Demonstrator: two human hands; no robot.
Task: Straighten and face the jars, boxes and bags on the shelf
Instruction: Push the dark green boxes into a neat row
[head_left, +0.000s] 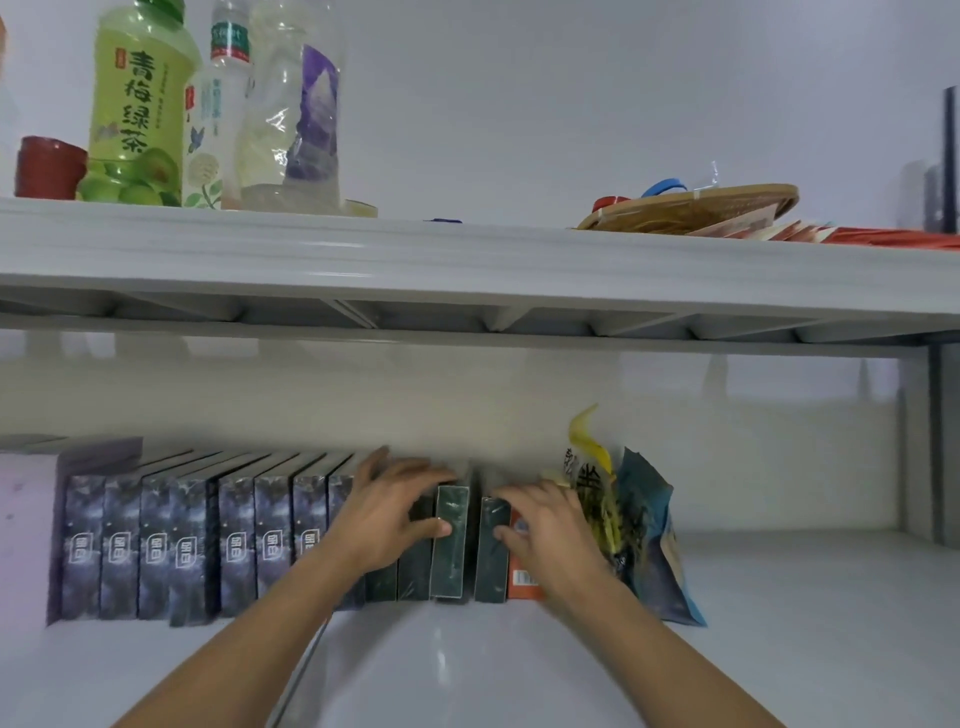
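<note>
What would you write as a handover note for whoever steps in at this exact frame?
Left hand: grip on a dark green box, thumb on its front, fingers over its top.
Right hand: fingers curled over the next dark green box, with an orange box just beside it.
Done: the purple boxes on the lower shelf stand in a faced row.
Left: close the gap between the two green boxes, line them up, then straighten the leaning snack bags. Upper shelf bottles not yet touched.

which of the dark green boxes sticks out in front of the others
The dark green box under the left hand's thumb: its face sits forward of its neighbours.
</note>
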